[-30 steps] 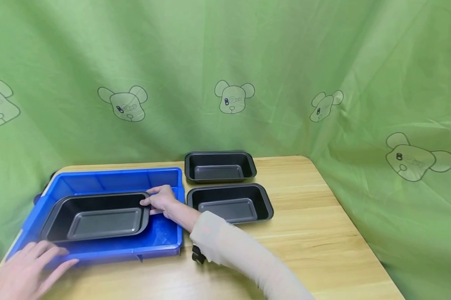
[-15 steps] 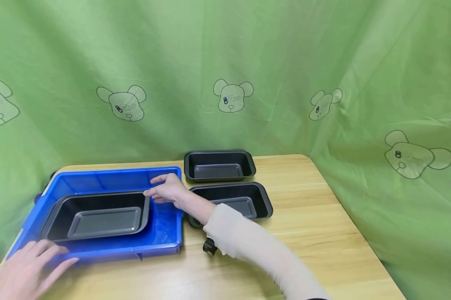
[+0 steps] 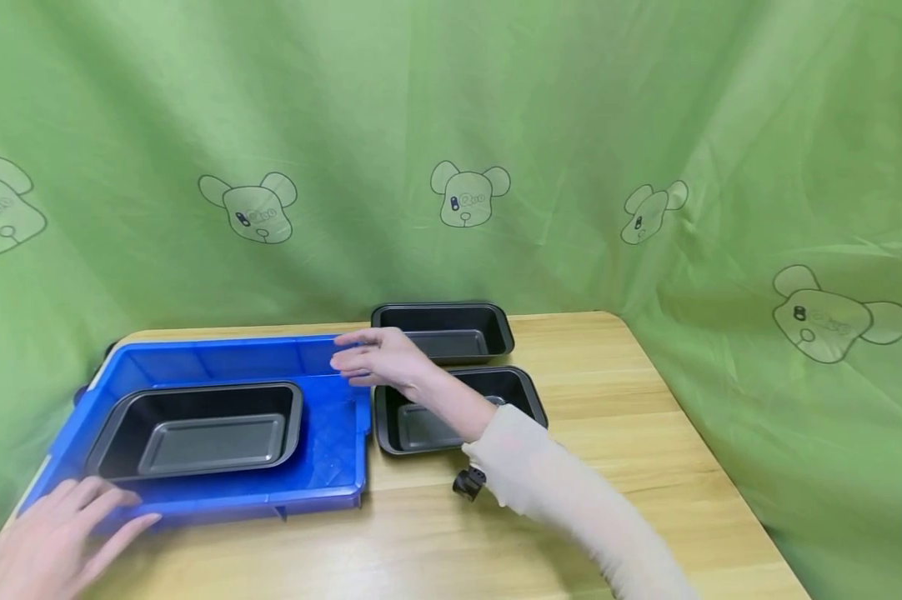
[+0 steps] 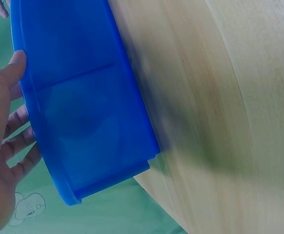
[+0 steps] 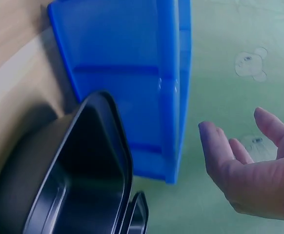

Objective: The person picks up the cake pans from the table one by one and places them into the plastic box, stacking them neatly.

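Note:
A black loaf pan lies in the blue plastic bin, toward its left side. My left hand holds the bin's near rim at the left corner; in the left wrist view the thumb lies against the outer edge and the fingers pass behind it. Above the bin's right end, my right hand has its fingers extended and nothing in them. Two more black loaf pans stand right of the bin: a back pan and a front pan, both partly covered by my right hand and forearm.
The wooden table extends to the right of the pans. A green curtain with mouse-like drawings hangs behind and beside the table. A small black device sits at my right wrist, below the sleeve.
My right hand has let go of the right end of the loaf pan in the bin and moved up and to the right. The pan and my left hand stay in place.

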{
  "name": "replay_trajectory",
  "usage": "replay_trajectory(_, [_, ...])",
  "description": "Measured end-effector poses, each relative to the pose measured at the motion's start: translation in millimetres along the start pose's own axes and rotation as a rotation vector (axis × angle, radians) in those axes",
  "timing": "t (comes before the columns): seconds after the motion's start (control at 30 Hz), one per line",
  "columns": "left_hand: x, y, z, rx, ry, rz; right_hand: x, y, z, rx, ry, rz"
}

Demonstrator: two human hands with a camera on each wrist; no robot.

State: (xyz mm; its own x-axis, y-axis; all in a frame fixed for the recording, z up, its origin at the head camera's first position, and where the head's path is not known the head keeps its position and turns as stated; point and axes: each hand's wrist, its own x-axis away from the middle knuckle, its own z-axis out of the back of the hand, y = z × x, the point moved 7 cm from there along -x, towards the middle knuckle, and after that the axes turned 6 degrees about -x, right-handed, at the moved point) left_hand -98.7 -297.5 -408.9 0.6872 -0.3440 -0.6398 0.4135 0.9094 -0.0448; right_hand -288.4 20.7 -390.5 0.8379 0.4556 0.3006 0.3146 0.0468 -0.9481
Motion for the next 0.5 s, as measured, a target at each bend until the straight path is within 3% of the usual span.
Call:
replay_trajectory(0.2, [0.9, 1.3, 1.2, 0.0, 0.014, -0.004, 12.0, -6, 32, -0.043, 0.037, 0.02])
replay_trajectory(0.5, [-0.1, 2.7, 3.4, -0.003, 0.028, -0.007, 37.9, -14, 82, -0.019, 0.099, 0.049])
